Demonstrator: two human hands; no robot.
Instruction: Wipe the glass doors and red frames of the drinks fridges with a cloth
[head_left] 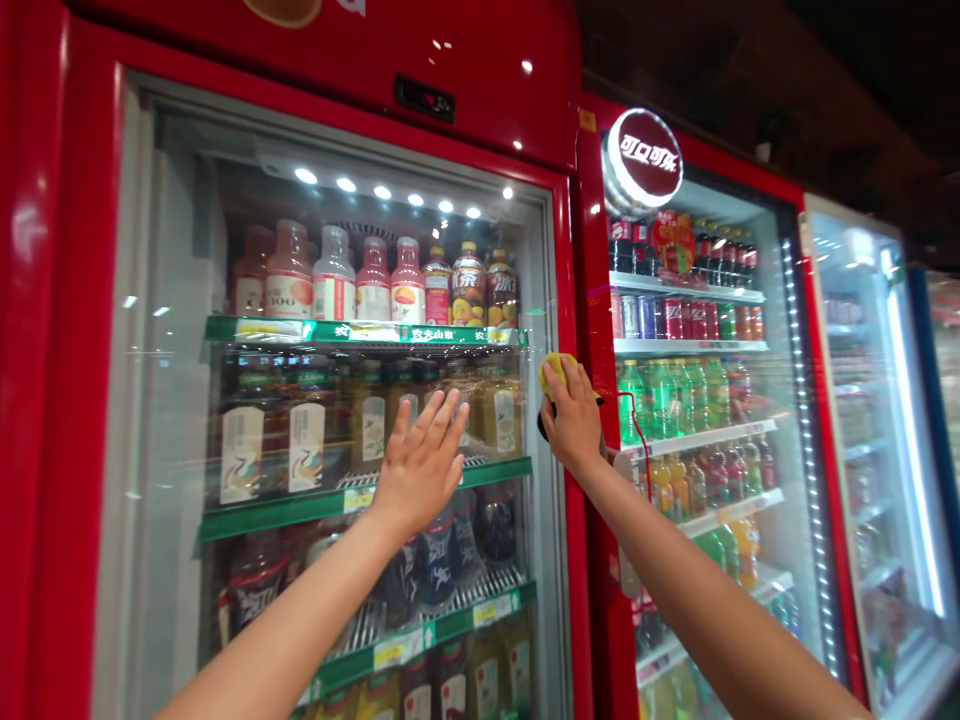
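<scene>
My left hand is raised in front of the glass door of a red drinks fridge, fingers stretched out and holding nothing. Whether its fingertips touch the glass I cannot tell. Higher up and to the right, my right hand is closed on a yellow cloth, which is bunched up at the right edge of the door frame. A dark part, perhaps the door handle, shows just behind that hand. Behind the glass stand bottles of juice and tea on shelves with green edge strips.
To the right stands another red fridge with a round lit sign and rows of soda bottles. A red cord hangs on its near side. Beyond it is a white-framed lit fridge.
</scene>
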